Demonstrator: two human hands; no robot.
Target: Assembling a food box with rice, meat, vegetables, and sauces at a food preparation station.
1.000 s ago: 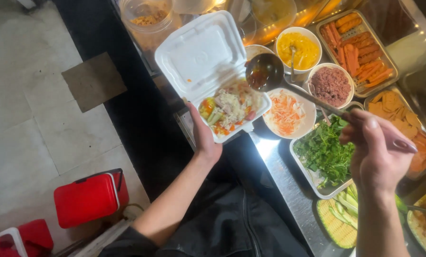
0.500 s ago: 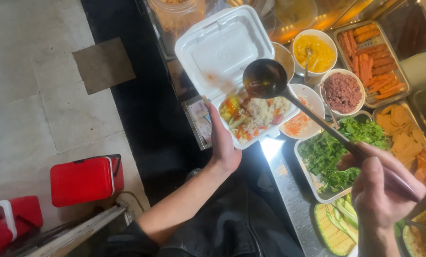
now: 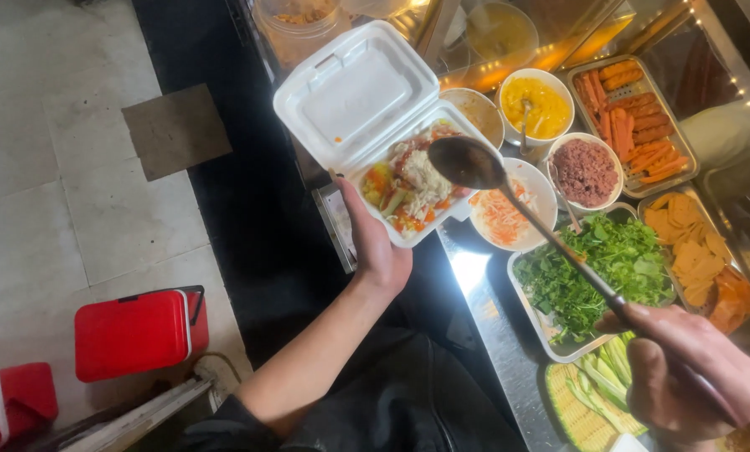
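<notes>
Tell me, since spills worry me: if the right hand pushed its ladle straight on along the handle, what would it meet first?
Probably the food in the open foam box; depth is unclear.

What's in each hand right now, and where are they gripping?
The left hand holds the open white foam food box from underneath, at its near edge. The right hand grips the ladle at the far end of its long handle.

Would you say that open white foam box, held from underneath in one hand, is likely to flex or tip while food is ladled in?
Probably somewhat floppy: the foam box looks thin-walled, and only the left hand supports it at one edge. It may tip backward, since the open lid hangs off one side. The heaped food likely adds weight away from the palm as the ladle hovers.
</notes>
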